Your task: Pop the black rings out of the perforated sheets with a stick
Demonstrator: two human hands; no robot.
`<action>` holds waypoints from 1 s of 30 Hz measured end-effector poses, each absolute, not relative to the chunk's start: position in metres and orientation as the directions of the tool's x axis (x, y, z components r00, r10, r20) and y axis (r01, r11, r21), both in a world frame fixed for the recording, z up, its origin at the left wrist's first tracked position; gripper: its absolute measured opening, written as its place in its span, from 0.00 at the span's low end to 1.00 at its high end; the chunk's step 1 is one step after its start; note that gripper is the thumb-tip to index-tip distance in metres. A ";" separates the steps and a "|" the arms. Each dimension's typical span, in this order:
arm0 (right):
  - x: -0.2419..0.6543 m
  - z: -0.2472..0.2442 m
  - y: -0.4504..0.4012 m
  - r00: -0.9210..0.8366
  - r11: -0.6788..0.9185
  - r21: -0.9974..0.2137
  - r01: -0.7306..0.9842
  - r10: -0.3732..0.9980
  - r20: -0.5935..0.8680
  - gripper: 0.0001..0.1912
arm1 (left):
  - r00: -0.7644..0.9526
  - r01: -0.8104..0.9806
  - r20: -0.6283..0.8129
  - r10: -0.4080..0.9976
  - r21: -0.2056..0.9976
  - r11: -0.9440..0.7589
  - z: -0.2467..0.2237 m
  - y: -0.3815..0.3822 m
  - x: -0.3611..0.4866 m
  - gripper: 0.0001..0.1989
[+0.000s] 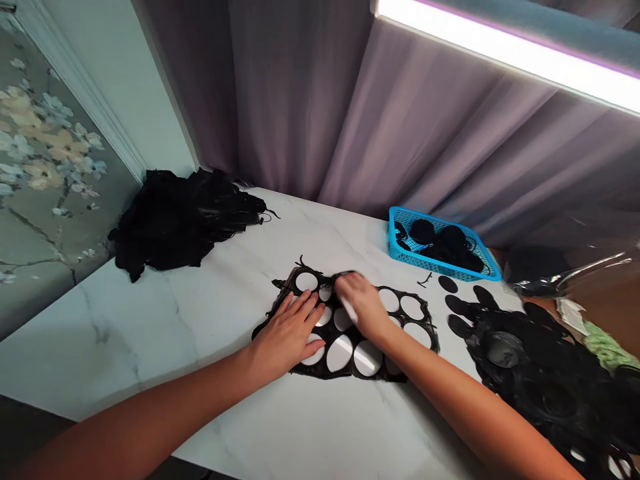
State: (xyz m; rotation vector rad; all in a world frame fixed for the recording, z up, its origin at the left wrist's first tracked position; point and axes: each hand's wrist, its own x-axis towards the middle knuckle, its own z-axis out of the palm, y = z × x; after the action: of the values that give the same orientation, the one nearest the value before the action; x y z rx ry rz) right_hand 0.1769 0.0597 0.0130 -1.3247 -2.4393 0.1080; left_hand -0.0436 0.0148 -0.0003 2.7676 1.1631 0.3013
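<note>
A black sheet point(346, 347) with rows of round holes lies on the white marbled table, the white surface showing through the holes. My left hand point(290, 333) rests flat on its left part with the fingers spread. Over the sheet's upper middle is my right hand point(361, 301), blurred, its fingers bent together and closed on the sheet's black edge material. The fingertips of my right hand are partly hidden.
A black heap point(175, 223) lies at the back left. A blue basket point(440, 267) holding black pieces stands at the back right. Black discs and scraps point(540, 373) cover the right side. A bright lamp point(500, 50) hangs above, before grey curtains.
</note>
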 end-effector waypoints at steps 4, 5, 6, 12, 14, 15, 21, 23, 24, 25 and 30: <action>0.211 0.023 0.111 -0.082 0.226 -0.259 0.939 0.879 0.469 0.08 | 0.673 0.703 0.105 0.733 0.219 -0.677 0.004 0.013 -0.042 0.26; 0.215 0.025 0.120 -0.002 0.162 -0.292 0.943 0.876 0.482 0.08 | 0.669 0.708 0.093 0.738 0.221 -0.670 0.006 0.013 -0.042 0.26; 0.216 0.026 0.127 0.047 0.131 -0.337 0.932 0.879 0.474 0.07 | 0.666 0.714 0.081 0.742 0.222 -0.664 0.007 0.013 -0.042 0.26; 0.178 0.026 0.123 -0.108 0.070 -0.902 0.426 0.994 0.026 0.16 | 0.677 0.702 0.052 0.735 0.254 -0.665 0.018 0.020 -0.054 0.28; 0.168 0.027 0.117 -0.237 -0.080 -0.979 0.190 0.964 -0.124 0.16 | 0.651 0.726 0.069 0.756 0.235 -0.646 0.021 0.022 -0.060 0.28; 0.165 0.029 0.114 -0.290 -0.147 -0.983 0.110 0.941 -0.174 0.16 | 0.637 0.739 0.077 0.767 0.221 -0.636 0.021 0.023 -0.064 0.27; 0.164 0.033 0.110 -0.456 -0.385 -0.918 -0.090 0.836 -0.306 0.16 | 0.629 0.745 0.125 0.767 0.184 -0.641 0.013 0.020 -0.073 0.27; 0.161 0.031 0.110 -0.467 -0.412 -0.903 -0.121 0.827 -0.314 0.16 | 0.624 0.747 0.142 0.768 0.180 -0.640 0.010 0.020 -0.073 0.27; 0.159 0.030 0.109 -0.458 -0.416 -0.898 -0.144 0.832 -0.312 0.15 | 0.619 0.749 0.149 0.771 0.183 -0.637 0.008 0.020 -0.073 0.27; 0.157 0.029 0.109 -0.440 -0.416 -0.892 -0.175 0.844 -0.307 0.15 | 0.616 0.750 0.154 0.773 0.188 -0.635 0.007 0.020 -0.072 0.27; 0.164 0.026 0.113 -0.311 -0.479 -0.788 -0.386 0.872 -0.378 0.11 | 0.621 0.733 0.171 0.765 0.218 -0.644 0.004 0.020 -0.075 0.26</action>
State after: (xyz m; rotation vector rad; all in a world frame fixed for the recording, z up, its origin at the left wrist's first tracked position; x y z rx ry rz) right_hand 0.1641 0.1130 0.0262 -1.0373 -0.7380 1.8932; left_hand -0.0745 0.0196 0.0042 2.7130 1.2602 0.3767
